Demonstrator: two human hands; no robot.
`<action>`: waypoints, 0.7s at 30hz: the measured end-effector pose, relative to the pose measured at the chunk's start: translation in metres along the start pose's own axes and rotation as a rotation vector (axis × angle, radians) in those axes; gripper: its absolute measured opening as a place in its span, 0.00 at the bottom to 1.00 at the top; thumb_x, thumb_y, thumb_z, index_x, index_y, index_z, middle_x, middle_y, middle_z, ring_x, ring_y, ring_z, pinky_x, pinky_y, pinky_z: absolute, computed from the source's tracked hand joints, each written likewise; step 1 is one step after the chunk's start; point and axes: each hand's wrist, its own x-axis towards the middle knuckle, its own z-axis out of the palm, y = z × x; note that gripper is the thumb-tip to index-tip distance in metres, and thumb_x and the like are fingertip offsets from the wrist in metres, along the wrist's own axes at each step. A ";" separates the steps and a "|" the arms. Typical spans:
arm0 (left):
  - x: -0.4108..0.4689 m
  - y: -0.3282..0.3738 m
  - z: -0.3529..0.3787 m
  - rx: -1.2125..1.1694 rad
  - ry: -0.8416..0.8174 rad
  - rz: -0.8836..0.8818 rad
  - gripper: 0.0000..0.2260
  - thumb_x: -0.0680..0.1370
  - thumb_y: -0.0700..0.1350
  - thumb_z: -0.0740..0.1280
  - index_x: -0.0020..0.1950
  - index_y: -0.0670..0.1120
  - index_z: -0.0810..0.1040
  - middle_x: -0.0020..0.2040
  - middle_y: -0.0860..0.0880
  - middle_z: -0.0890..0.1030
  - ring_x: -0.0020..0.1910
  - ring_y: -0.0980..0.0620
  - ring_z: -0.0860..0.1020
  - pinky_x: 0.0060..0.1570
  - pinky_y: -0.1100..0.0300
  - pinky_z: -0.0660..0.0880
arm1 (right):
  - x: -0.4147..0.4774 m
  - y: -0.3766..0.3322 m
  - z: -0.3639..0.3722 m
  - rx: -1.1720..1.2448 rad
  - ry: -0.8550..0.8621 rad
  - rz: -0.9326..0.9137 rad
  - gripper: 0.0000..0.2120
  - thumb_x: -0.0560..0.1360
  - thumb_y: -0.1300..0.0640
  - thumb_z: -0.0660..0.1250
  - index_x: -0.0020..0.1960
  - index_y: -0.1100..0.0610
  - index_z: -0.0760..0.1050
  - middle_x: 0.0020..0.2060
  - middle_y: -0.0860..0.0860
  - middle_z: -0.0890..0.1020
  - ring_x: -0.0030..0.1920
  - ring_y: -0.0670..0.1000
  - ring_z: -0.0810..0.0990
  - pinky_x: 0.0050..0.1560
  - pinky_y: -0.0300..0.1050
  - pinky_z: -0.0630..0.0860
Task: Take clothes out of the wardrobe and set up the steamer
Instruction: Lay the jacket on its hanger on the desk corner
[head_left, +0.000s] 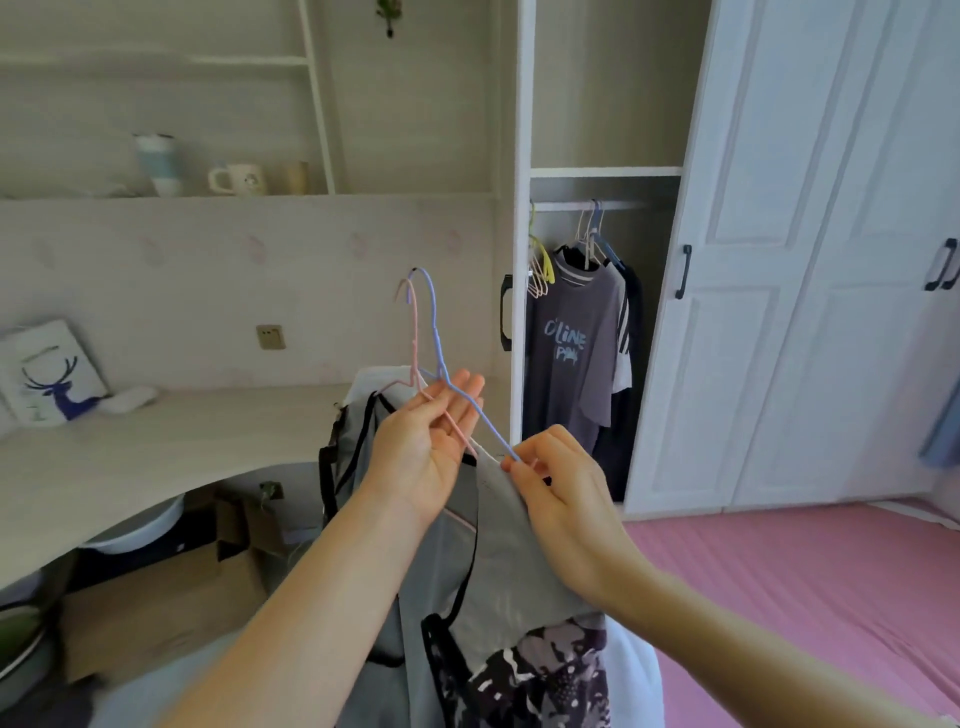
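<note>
The wardrobe (769, 312) stands open, and a grey printed T-shirt (571, 364) hangs foremost on its rail, with darker clothes behind it. To the left runs a pale desk (156, 441). In front of the person hangs a grey garment with black trim (498, 561), above a camouflage-patterned one (545, 675).

Both hands are raised at the grey garment's top edge. The left hand (426, 441) has its palm towards the camera and its fingers nearly straight. Its thumb pinches the pink hanger (414, 332) near the base of the neck. The blue hanger (435, 322) crosses that hand's fingertips. The right hand (566, 499) has curled fingers that pinch the lower end of the blue hanger's arm against the grey fabric. Two hangers are held, one pink and one blue, with their hooks upright and side by side.
</note>
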 end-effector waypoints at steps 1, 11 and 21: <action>-0.001 0.002 -0.003 -0.004 0.014 0.009 0.13 0.81 0.33 0.57 0.64 0.34 0.72 0.60 0.39 0.79 0.57 0.45 0.80 0.55 0.55 0.77 | 0.002 0.000 0.004 -0.004 -0.015 -0.013 0.07 0.79 0.57 0.61 0.42 0.53 0.74 0.42 0.45 0.73 0.43 0.44 0.73 0.46 0.40 0.72; -0.012 0.016 -0.040 -0.067 0.213 0.012 0.08 0.81 0.34 0.54 0.46 0.40 0.71 0.46 0.43 0.80 0.35 0.53 0.80 0.53 0.54 0.70 | -0.002 0.020 0.034 -0.085 -0.253 -0.280 0.11 0.80 0.48 0.56 0.44 0.52 0.72 0.41 0.42 0.69 0.39 0.46 0.73 0.43 0.44 0.72; -0.019 0.036 -0.068 -0.089 0.314 0.042 0.09 0.81 0.37 0.55 0.44 0.41 0.71 0.40 0.48 0.75 0.38 0.52 0.76 0.57 0.49 0.69 | 0.021 0.031 0.059 -0.221 -0.384 -0.525 0.23 0.77 0.40 0.51 0.52 0.58 0.73 0.45 0.49 0.72 0.36 0.52 0.74 0.35 0.52 0.75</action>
